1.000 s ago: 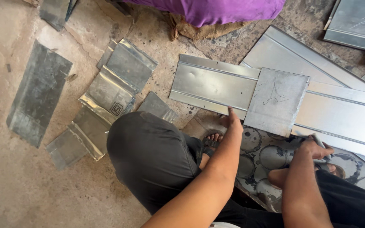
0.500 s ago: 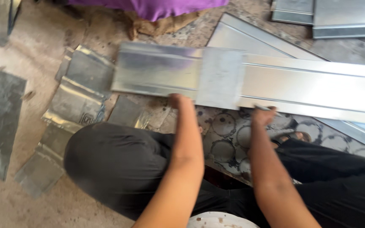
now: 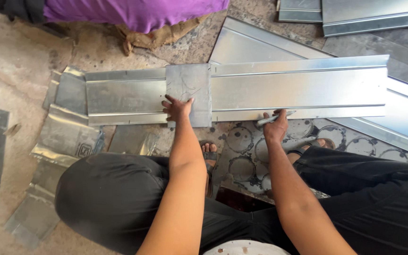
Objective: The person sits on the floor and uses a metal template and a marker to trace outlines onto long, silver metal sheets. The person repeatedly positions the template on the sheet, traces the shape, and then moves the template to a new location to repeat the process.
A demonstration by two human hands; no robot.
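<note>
Lies flat across the concrete floor (image 3: 20,71): long ribbed metal panel (image 3: 298,89), just ahead of the squatting knees. Sits on top, toward its left part: small square metal plate (image 3: 188,92), edges roughly squared to the ribs. Presses down on that plate's lower edge, fingers spread flat, grasping nothing: left hand (image 3: 176,107). Clenches a slim metal scriber (image 3: 274,118) at the panel's near edge: right hand (image 3: 276,128). Best done, probably, with steady downward pressure so the plate cannot slip while marking.

Left hand (image 3: 177,107) on square template (image 3: 188,94)
</note>
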